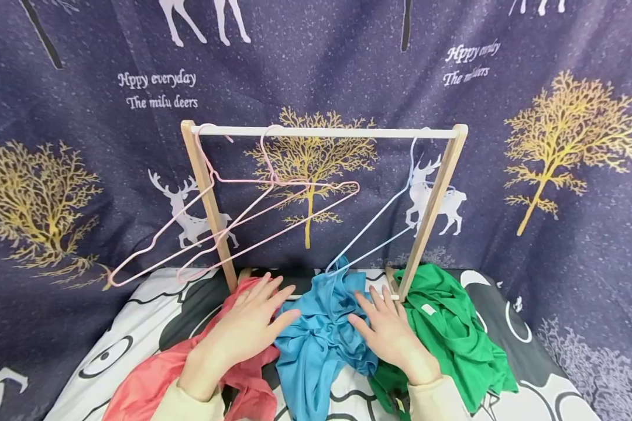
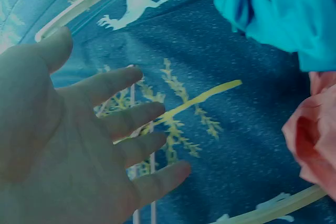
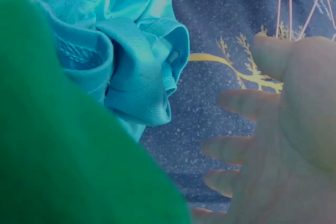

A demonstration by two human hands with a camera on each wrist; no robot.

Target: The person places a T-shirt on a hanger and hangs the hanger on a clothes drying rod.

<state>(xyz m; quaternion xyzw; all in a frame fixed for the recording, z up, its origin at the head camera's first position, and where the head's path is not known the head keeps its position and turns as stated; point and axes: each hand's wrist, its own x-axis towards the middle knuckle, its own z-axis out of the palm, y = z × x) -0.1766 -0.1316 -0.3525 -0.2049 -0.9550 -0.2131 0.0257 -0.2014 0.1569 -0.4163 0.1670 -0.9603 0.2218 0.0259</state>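
Observation:
My left hand has its fingers spread, above the red cloth and close to the blue garment. The left wrist view shows its palm with nothing held. Over the right side of the blue garment is my right hand, fingers apart. In the right wrist view that hand is also bare of any object, near the crumpled blue fabric. A green garment with a small white label lies to the right. Whether either hand touches cloth cannot be told.
Behind the garments stands a small rack with wooden posts and a white bar. Two pink hangers hang at its left, a pale blue hanger at its right. A patterned sheet lies below; a dark printed curtain hangs behind.

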